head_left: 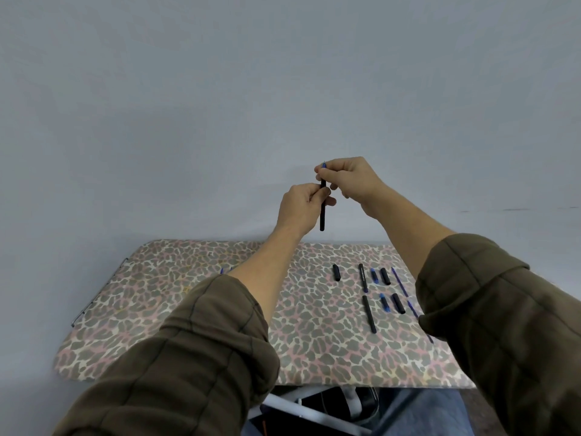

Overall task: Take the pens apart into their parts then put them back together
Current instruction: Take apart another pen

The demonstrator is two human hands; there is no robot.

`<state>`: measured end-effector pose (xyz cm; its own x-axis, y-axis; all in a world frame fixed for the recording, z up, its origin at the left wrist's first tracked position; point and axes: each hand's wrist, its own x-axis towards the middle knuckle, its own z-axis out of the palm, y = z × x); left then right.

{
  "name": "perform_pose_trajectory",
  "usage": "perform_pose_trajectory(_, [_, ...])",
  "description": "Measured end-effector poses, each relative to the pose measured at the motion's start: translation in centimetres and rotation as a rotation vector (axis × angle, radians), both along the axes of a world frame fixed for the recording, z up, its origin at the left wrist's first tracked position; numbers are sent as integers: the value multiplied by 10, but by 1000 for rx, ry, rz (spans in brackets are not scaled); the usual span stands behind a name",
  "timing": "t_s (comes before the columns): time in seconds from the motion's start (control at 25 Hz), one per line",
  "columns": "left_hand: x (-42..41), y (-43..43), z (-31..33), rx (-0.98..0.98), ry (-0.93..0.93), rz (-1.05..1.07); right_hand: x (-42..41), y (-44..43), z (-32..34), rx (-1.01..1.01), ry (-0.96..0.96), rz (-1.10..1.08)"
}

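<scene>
Both arms raised and extended forward above the leopard-print table [176, 309]. Left hand [300, 209] fingers curled closed around the middle of a black pen barrel [322, 215], held upright. Right hand [349, 179] pinches the barrel's upper end, thumb and forefinger closed on the blue tip [323, 165]. On the table, right side: lone black cap [336, 272]; two barrels [363, 277], blue pieces [374, 276], caps [385, 276], refills [399, 281] laid in rows.
</scene>
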<state>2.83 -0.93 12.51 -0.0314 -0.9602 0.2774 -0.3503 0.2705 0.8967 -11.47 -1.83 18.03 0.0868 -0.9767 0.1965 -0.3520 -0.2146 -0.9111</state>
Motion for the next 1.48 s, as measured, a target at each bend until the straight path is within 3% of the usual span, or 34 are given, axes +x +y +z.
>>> perform_pose_trajectory(0.28, [3, 1, -7, -16, 3, 7, 7, 2, 2, -59, -8, -123])
perform_pose_trajectory(0.56, [3, 5, -3, -23, 5, 10, 6, 9, 9, -47, -46, -10])
perform_pose_trajectory(0.76, [2, 3, 0, -40, -11, 19, 8, 10, 12, -66, -5, -101])
perform_pose_trajectory(1.48, [0, -3, -3, -23, -16, 19, 7, 5, 9, -13, -62, -19])
